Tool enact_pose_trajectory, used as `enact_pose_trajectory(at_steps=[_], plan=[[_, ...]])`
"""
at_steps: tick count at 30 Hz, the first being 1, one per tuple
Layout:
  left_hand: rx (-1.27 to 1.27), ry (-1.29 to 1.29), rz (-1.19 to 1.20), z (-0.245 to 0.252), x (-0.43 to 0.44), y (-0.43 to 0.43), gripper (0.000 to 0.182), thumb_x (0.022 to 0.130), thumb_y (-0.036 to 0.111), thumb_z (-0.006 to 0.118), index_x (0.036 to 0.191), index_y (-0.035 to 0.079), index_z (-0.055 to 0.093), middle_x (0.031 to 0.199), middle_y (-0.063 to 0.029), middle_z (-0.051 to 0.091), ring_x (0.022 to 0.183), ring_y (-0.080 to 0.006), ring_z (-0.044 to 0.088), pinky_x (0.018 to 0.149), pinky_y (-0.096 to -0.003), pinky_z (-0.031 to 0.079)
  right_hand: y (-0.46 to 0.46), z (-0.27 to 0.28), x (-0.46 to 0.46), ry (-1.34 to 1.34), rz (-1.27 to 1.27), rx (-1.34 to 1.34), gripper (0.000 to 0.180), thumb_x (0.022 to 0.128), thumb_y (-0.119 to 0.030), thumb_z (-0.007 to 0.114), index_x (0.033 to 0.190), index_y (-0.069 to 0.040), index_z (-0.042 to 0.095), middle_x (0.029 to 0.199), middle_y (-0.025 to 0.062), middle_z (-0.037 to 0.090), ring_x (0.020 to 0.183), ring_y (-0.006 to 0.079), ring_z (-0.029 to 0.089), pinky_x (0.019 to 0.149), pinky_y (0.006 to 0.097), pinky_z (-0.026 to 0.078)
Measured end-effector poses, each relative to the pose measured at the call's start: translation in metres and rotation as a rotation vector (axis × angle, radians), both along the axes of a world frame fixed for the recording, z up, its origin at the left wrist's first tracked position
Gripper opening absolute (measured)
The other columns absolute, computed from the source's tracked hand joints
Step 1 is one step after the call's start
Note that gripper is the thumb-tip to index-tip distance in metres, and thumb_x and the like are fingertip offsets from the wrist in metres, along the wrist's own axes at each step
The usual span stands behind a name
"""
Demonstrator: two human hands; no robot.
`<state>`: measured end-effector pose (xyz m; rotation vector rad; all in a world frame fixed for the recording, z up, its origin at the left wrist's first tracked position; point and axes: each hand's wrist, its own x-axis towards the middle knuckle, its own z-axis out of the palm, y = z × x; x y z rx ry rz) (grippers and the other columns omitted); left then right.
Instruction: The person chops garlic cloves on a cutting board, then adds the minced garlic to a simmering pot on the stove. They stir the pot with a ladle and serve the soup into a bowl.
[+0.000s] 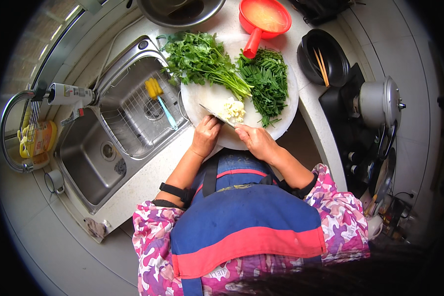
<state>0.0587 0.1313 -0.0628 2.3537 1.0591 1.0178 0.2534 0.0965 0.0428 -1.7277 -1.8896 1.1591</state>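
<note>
My right hand (257, 140) grips the handle of a kitchen knife (218, 115), whose blade reaches up and left over a round white cutting board (196, 100). My left hand (207, 134) is curled at the near side of the blade; whether its fingers hold anything is hidden. Just beyond the blade lies a pile of chopped pale pieces, probably garlic (232, 110). Behind it are a bunch of leafy cilantro or celery (203, 61) and, to the right, a heap of cut green chives (268, 83).
A red plastic ladle (265, 16) overhangs the board's far edge. A steel double sink (127, 111) with a yellow-headed brush (154, 88) lies left. Right are a black bowl (323, 57) with chopsticks (321, 67) and a pressure cooker (379, 101). A metal basin (181, 11) stands behind.
</note>
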Motion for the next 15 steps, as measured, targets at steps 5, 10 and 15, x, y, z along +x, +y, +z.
enact_pose_trajectory(at_steps=[5,10,15], plan=[[0.000,0.008,0.010,-0.0013,-0.0004,-0.0015,0.022,0.071,0.003,0.062,0.092,0.001,0.066,0.099,-0.0114,0.063,0.097,-0.0291,0.060,0.080,-0.0370,0.052,0.0005,0.0038,-0.0017,0.003,-0.010,-0.046,0.039,0.099,-0.037,0.048,0.112,-0.004,0.063,0.083,0.0252,0.066,0.080,0.0450,0.063,0.072,0.0491,0.050],[0.020,-0.001,0.034,0.0018,-0.0001,0.0015,0.021,0.070,0.003,0.064,0.091,0.001,0.065,0.095,-0.0114,0.064,0.090,-0.0280,0.060,0.077,-0.0368,0.053,0.0017,0.0053,-0.0035,0.014,-0.022,0.032,0.036,0.100,-0.037,0.046,0.105,-0.005,0.063,0.080,0.0228,0.066,0.079,0.0440,0.062,0.070,0.0476,0.050],[0.030,-0.031,0.030,0.0049,-0.0003,0.0040,0.021,0.069,0.001,0.065,0.090,0.001,0.065,0.092,-0.0112,0.064,0.086,-0.0279,0.060,0.074,-0.0359,0.053,0.0033,0.0086,-0.0003,0.020,0.005,-0.148,0.036,0.101,-0.035,0.045,0.107,-0.004,0.063,0.082,0.0232,0.065,0.081,0.0439,0.062,0.072,0.0467,0.049]])
